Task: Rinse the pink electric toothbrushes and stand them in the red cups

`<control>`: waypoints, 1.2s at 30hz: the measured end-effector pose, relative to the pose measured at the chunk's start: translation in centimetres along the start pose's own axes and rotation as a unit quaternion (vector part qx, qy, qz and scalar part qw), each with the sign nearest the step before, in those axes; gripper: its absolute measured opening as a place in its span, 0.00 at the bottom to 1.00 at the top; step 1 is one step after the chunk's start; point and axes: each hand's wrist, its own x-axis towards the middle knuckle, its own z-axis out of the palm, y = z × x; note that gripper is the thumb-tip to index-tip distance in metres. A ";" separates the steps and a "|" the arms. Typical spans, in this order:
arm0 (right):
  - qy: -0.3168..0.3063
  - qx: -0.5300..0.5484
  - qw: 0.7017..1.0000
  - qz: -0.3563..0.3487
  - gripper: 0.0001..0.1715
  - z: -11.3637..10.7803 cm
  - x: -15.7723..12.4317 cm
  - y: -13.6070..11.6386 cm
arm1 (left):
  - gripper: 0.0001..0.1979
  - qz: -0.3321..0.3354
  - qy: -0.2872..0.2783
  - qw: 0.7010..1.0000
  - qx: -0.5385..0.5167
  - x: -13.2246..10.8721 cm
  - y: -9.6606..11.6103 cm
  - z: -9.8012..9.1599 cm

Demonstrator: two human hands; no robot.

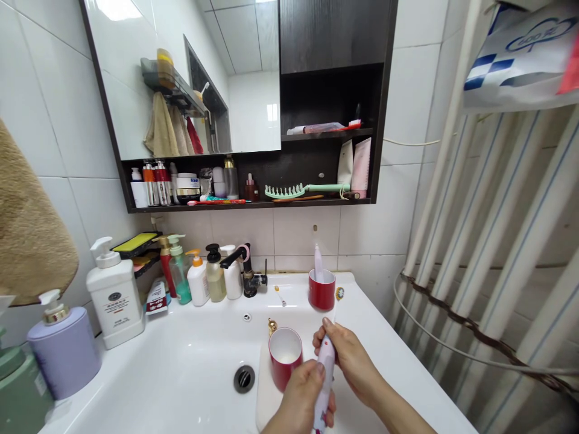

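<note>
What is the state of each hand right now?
Left hand: closed around the lower part of a pale toothbrush.
Right hand: closed on its upper part.

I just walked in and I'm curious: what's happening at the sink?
A person is holding what looks like a pale electric toothbrush over the sink. The left grip is around its lower part, and the right grip is at its upper end. The nearer red cup stands upright just beyond the left grip. The farther red cup is on the sink's back ledge, with a slim pale thing sticking up from it.
</note>
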 end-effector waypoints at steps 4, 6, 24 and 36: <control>-0.052 0.059 0.997 0.025 0.17 0.1 -0.5 -0.4 | 0.22 0.003 -0.034 0.998 -0.048 0.0 0.3 -0.3; -0.050 0.072 0.996 0.025 0.16 0.0 -0.5 -0.5 | 0.22 -0.006 -0.046 0.997 -0.055 0.0 0.4 -0.4; 0.040 -0.104 0.986 -0.127 0.20 2.6 2.1 -2.3 | 0.17 0.082 0.221 0.937 0.259 -0.1 3.4 -3.3; 0.081 -0.299 0.937 -0.160 0.12 4.6 6.6 3.2 | 0.12 0.052 0.116 0.776 0.618 -1.1 1.3 -4.8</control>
